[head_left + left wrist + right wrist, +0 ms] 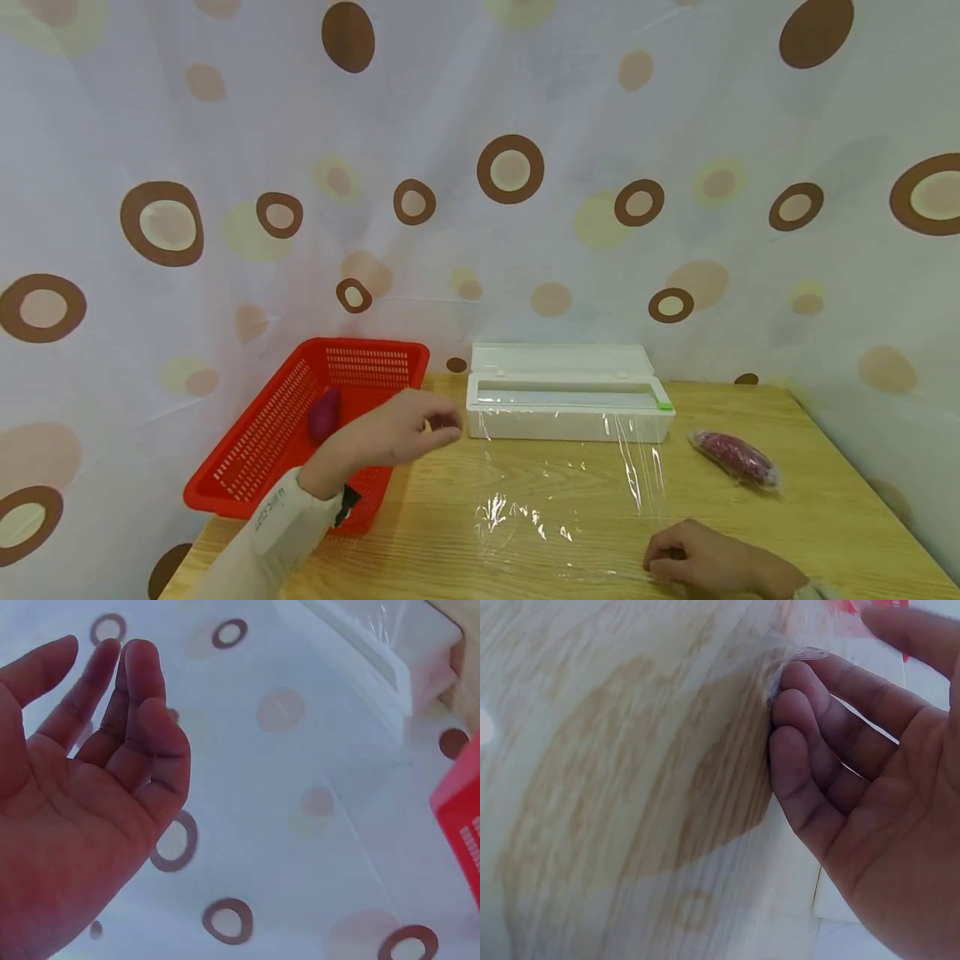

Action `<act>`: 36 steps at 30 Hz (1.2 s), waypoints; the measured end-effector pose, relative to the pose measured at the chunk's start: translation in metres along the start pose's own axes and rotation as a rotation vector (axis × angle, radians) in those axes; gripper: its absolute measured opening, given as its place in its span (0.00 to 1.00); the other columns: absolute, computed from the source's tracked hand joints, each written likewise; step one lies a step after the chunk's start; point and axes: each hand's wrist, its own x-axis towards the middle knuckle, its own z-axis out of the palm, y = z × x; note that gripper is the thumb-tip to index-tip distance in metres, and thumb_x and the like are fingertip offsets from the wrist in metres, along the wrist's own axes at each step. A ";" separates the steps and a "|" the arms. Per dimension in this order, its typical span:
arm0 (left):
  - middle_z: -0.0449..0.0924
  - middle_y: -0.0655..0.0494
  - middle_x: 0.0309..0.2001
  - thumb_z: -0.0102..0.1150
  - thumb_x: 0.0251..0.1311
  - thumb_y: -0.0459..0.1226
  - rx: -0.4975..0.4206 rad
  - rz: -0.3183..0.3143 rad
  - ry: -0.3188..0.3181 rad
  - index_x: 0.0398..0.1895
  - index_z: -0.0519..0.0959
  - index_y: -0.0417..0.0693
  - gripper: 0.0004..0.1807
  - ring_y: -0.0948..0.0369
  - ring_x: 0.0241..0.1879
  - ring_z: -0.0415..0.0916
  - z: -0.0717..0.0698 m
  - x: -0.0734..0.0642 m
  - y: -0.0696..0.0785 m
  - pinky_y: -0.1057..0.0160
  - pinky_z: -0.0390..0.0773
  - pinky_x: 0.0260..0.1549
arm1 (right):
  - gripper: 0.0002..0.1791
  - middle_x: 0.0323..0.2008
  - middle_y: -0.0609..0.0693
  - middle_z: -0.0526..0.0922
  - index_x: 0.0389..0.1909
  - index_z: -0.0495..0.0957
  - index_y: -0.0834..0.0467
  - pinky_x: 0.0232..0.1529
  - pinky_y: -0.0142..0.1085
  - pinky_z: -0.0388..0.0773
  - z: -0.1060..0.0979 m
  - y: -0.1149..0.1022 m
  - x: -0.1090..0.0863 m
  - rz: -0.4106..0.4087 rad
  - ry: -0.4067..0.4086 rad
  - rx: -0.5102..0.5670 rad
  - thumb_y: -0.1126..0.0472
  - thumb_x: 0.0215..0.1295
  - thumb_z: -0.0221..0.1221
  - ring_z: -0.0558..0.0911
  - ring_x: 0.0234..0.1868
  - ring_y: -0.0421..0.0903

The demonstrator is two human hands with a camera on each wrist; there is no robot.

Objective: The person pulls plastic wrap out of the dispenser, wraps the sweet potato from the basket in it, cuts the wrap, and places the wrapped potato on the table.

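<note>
Clear plastic wrap [555, 500] stretches from a white wrap dispenser box [570, 425] over the table toward the front. My left hand [405, 427] hovers in the air between the red basket and the box; its fingers are loosely bent around nothing, as the left wrist view confirms. At the wrap's front right corner, my right hand [697, 557] rests low by the table. In the right wrist view its fingertips [791, 754] touch the crumpled film edge [799, 656], with the thumb standing apart. A purple sweet potato [324, 415] lies in the basket.
The red plastic basket [262, 446] stands at the left of the wooden table [825, 533]. Right of the box lies a film-wrapped purple sweet potato [737, 458]. The dispenser's lid [562, 360] is raised, and a green cutter [664, 407] sits at its right end. A patterned curtain hangs behind.
</note>
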 end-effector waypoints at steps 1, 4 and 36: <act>0.77 0.63 0.31 0.56 0.65 0.38 0.001 -0.029 0.029 0.35 0.78 0.55 0.02 0.64 0.33 0.72 -0.007 0.001 -0.006 0.65 0.76 0.35 | 0.11 0.35 0.42 0.82 0.42 0.81 0.58 0.28 0.31 0.76 0.000 0.001 0.000 -0.012 0.002 -0.004 0.69 0.68 0.50 0.76 0.31 0.31; 0.77 0.61 0.33 0.56 0.64 0.38 0.016 -0.122 0.085 0.37 0.78 0.53 0.02 0.61 0.36 0.72 -0.024 0.005 -0.033 0.62 0.75 0.38 | 0.12 0.34 0.41 0.82 0.42 0.81 0.57 0.27 0.30 0.76 -0.001 0.004 0.001 -0.048 0.005 -0.036 0.72 0.67 0.51 0.73 0.30 0.28; 0.66 0.34 0.55 0.59 0.54 0.28 -0.087 -0.828 0.002 0.67 0.58 0.33 0.36 0.44 0.48 0.65 -0.040 -0.018 -0.208 0.41 0.66 0.54 | 0.09 0.26 0.43 0.78 0.43 0.79 0.57 0.25 0.28 0.74 0.001 0.005 0.001 0.011 -0.004 0.080 0.69 0.64 0.56 0.71 0.27 0.27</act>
